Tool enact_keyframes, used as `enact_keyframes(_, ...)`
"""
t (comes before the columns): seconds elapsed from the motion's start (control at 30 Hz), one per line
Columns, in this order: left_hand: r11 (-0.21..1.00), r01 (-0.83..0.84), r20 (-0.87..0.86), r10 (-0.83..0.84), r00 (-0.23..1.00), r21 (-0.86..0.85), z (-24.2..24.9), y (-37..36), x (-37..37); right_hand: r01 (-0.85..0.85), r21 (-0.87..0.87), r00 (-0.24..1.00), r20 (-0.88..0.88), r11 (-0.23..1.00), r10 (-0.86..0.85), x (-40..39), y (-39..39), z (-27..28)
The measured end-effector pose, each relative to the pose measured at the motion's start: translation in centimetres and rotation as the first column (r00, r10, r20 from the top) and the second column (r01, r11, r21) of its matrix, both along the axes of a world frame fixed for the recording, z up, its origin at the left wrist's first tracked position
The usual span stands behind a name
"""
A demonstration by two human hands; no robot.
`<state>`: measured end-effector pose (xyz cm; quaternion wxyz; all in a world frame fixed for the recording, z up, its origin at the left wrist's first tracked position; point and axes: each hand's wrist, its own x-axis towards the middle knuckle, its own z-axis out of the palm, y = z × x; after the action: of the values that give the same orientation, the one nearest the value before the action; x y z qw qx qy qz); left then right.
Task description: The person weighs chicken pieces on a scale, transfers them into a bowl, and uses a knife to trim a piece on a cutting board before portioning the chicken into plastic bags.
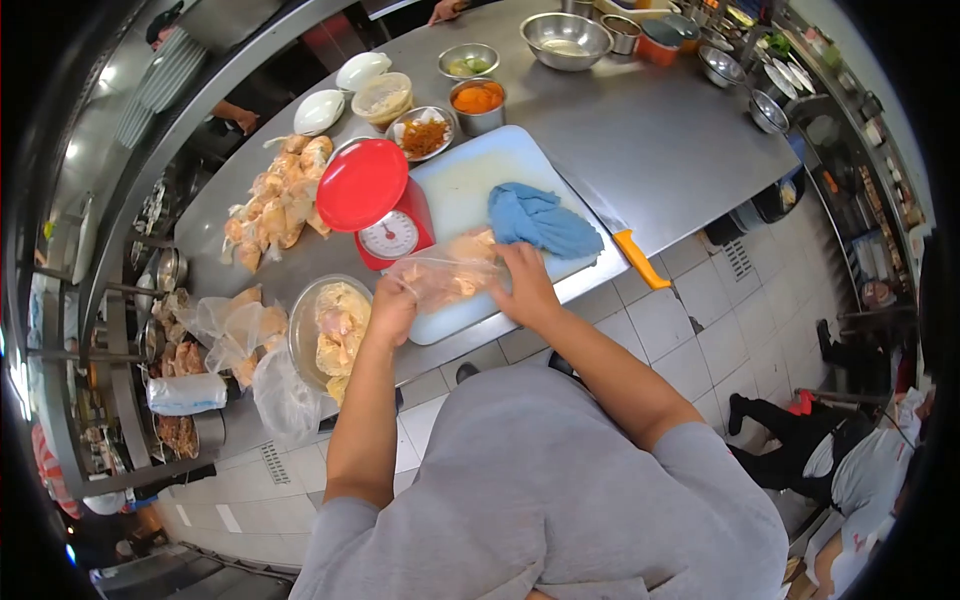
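Note:
A clear plastic bag (pixel 455 272) with pale raw meat, which looks like chicken, lies over the white cutting board (pixel 465 175). My left hand (pixel 393 312) is closed on the bag's gathered left end. At its other end, my right hand (pixel 524 284) has its fingers wrapped against the filled part. Just behind the bag stands a red kitchen scale (pixel 388 233) with a round red pan (pixel 363 184). A crumpled blue cloth (pixel 543 222) rests on the board beyond my right hand. Left of my left hand, a metal bowl (pixel 297 335) holds more pale meat.
A yellow-handled knife (pixel 641 260) lies right of the board, its handle past the table edge. Several filled bags (pixel 275 205) sit behind the scale at left, loose plastic bags (pixel 285 395) at front left. Bowls (pixel 566 42) line the back. Another person (pixel 835 450) is at far right.

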<state>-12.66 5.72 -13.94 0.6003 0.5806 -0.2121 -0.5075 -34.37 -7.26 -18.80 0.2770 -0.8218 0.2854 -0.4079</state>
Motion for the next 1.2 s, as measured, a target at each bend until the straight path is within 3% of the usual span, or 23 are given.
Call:
enact_keyframes(0.03, 1.000, -0.016, 0.001, 0.016, 1.000, -0.005, 0.0, 0.1, 0.1, -0.058, -0.021, 0.990, -0.127, 0.998, 0.054, -0.1, 0.6, 1.3)
enact_keyframes(0.07, 1.000, 0.008, 0.262, -0.008, 0.965, 0.002, 0.1, 0.0, 0.0, -0.074, -0.026, 0.989, -0.128, 0.997, 0.070, 0.3, 1.5, 2.9)
enact_keyframes(0.1, 0.999, 0.028, 0.503, -0.033, 0.864, 0.018, 0.1, -0.2, -0.2, -0.191, 0.089, 0.979, -0.052, 0.978, 0.196, 1.4, 2.7, 4.5)
enact_keyframes(0.17, 0.998, 0.036, 0.527, -0.006, 0.850, -0.045, 1.8, -0.9, -1.2, -0.337, 0.330, 0.937, 0.027, 0.882, 0.348, 3.8, 4.2, 6.9)
enact_keyframes(0.2, 0.993, 0.060, 0.554, 0.007, 0.833, -0.102, 2.8, -1.2, -1.1, -0.352, 0.324, 0.931, 0.025, 0.878, 0.364, 4.6, 4.1, 7.1)
enact_keyframes(0.27, 0.992, 0.049, 0.476, 0.013, 0.879, -0.118, 3.7, -1.6, 0.3, -0.300, 0.565, 0.945, 0.067, 0.768, 0.319, 6.6, 3.3, 7.2)
enact_keyframes(0.3, 0.995, 0.048, 0.391, -0.008, 0.920, -0.093, 4.0, -1.9, 0.6, -0.317, 0.556, 0.938, 0.064, 0.768, 0.340, 7.5, 2.8, 6.2)
enact_keyframes(0.33, 0.996, 0.051, 0.302, -0.027, 0.953, -0.072, 4.1, -2.1, 1.0, -0.259, 0.458, 0.954, -0.014, 0.850, 0.299, 8.3, 2.0, 4.4)
enact_keyframes(0.4, 0.997, 0.060, 0.365, -0.036, 0.930, -0.055, 2.6, -2.7, 1.7, -0.221, 0.330, 0.961, -0.089, 0.918, 0.263, 8.6, 1.2, 4.1)
enact_keyframes(0.47, 0.995, 0.099, 0.441, -0.102, 0.892, 0.030, 2.9, -3.2, 1.7, -0.202, 0.489, 0.974, 0.012, 0.849, 0.225, 8.0, 1.4, 4.9)
enact_keyframes(0.5, 0.995, 0.093, 0.380, -0.098, 0.920, 0.033, 3.4, -3.3, 1.8, -0.229, 0.578, 0.971, 0.078, 0.784, 0.226, 7.9, 1.4, 5.0)
enact_keyframes(0.53, 0.997, 0.077, 0.376, -0.079, 0.923, 0.020, 5.5, -3.2, 1.6, -0.239, 0.570, 0.967, 0.069, 0.786, 0.243, 8.0, 1.1, 5.7)
enact_keyframes(0.6, 0.994, 0.110, 0.580, -0.102, 0.808, 0.022, 10.8, -3.0, 1.0, -0.297, 0.638, 0.953, 0.244, 0.710, 0.179, 7.8, 0.7, 8.4)
enact_keyframes(0.7, 0.981, 0.145, 0.697, -0.015, 0.717, -0.129, 15.8, -4.4, 2.6, -0.325, 0.526, 0.941, 0.266, 0.786, 0.212, 8.9, -1.7, 16.1)
enact_keyframes(0.77, 0.967, 0.178, 0.754, 0.022, 0.656, -0.183, 21.8, -3.9, 2.9, -0.390, 0.483, 0.917, 0.282, 0.784, 0.283, 9.8, -2.7, 22.3)
enact_keyframes(0.83, 0.997, 0.042, 0.947, -0.070, 0.315, 0.060, 28.1, -2.5, 3.0, -0.421, 0.477, 0.906, 0.270, 0.772, 0.327, 11.5, -4.4, 25.7)
enact_keyframes(0.87, 0.997, 0.049, 0.949, -0.068, 0.308, 0.056, 28.1, -2.8, 4.4, -0.443, 0.485, 0.896, 0.270, 0.754, 0.353, 12.8, -5.4, 26.8)
enact_keyframes(0.93, 0.991, -0.017, 0.990, -0.135, 0.032, 0.136, 27.3, -4.0, 7.8, -0.465, 0.485, 0.885, 0.276, 0.741, 0.374, 14.9, -6.7, 28.2)
enact_keyframes(1.07, 0.978, -0.064, 0.975, -0.188, 0.120, 0.197, 27.6, -3.4, 9.9, -0.516, 0.481, 0.856, 0.329, 0.709, 0.400, 18.9, -6.7, 29.4)
enact_keyframes(1.13, 0.986, -0.150, 0.992, -0.054, 0.111, 0.070, 26.1, -3.0, 10.5, -0.518, 0.467, 0.854, 0.327, 0.716, 0.405, 20.9, -7.1, 28.8)
enact_keyframes(1.2, 0.981, -0.178, 0.985, -0.048, 0.167, 0.078, 23.9, -3.6, 11.5, -0.480, 0.298, 0.876, 0.217, 0.825, 0.431, 23.4, -8.7, 26.2)
